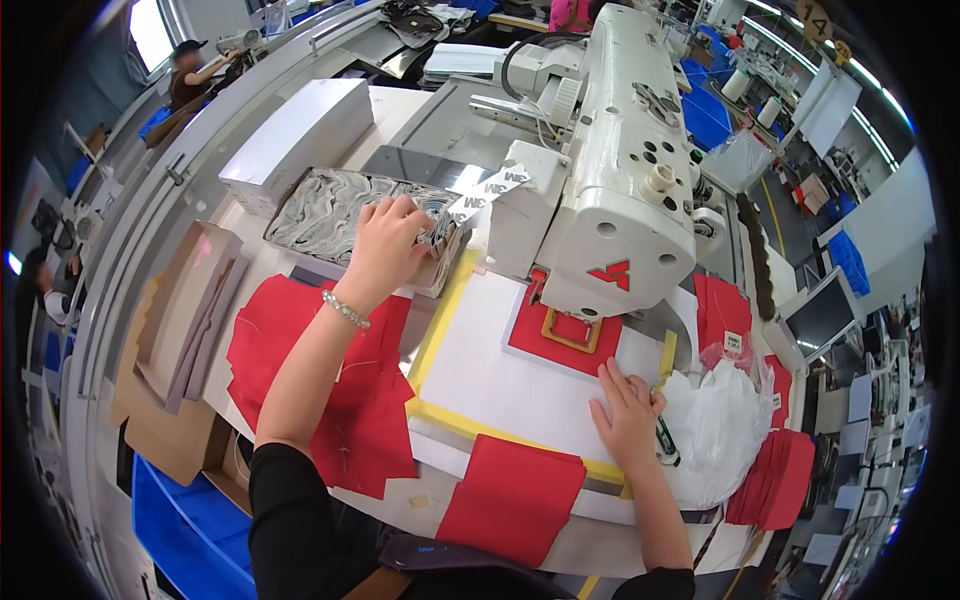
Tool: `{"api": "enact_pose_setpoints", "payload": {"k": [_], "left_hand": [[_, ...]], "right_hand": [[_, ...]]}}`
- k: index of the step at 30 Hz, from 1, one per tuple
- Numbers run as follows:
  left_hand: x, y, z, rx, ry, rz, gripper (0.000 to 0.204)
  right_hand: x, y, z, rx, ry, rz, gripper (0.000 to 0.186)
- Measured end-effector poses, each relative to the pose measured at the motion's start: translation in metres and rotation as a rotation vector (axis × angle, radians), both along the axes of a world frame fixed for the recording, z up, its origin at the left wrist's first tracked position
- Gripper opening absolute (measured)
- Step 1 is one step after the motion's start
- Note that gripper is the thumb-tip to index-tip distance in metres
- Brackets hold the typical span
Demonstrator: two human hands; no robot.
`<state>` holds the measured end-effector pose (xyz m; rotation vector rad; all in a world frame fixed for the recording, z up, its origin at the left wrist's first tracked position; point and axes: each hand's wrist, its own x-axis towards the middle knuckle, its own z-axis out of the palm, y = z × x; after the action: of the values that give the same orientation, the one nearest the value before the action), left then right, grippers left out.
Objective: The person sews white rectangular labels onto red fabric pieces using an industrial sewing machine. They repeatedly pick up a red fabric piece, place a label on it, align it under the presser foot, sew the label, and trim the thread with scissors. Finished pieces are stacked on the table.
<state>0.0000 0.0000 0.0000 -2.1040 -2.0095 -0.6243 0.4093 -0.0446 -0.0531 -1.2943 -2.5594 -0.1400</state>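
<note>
My left hand (pixel 385 240) bends its fingers down onto a box of crumpled pale strips (pixel 315 215); whatever is in its fingertips is hidden. My right hand (pixel 625 420) rests with fingers stretched out on a white board (pixel 475 355) with yellow edges. Just above those fingers, a red fabric square (pixel 530 335) on a white pad lies under the white sewing machine (pixel 630 230), inside a small tan frame (pixel 570 345). Red fabric pieces (pixel 270 340) lie under my left forearm, and a red stack (pixel 510 490) is at the front. A green-handled tool (pixel 666 440) lies beside my right hand.
A long white box (pixel 285 145) stands behind the strips; an open carton (pixel 180 320) is at left. A white plastic bundle (pixel 715 440) and more red pieces (pixel 770 480) lie at right. Blue bins (pixel 175 525) sit below the table. A co-worker (pixel 190 80) works at far left.
</note>
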Motion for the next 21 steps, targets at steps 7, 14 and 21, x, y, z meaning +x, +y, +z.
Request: {"api": "enact_pose_setpoints", "payload": {"k": [7,14,21], "left_hand": [[-0.006,0.028,0.000,-0.036,0.148,-0.140,0.042],[-0.009,0.042,-0.018,-0.104,0.202,-0.163,0.036],[-0.018,0.037,-0.021,0.069,0.182,-0.185,0.028]], "right_hand": [[-0.003,-0.003,0.002,-0.011,0.029,0.004,0.054],[-0.001,-0.003,0.000,0.018,0.024,0.005,0.055],[-0.001,-0.003,-0.001,0.016,0.027,0.009,0.055]]}}
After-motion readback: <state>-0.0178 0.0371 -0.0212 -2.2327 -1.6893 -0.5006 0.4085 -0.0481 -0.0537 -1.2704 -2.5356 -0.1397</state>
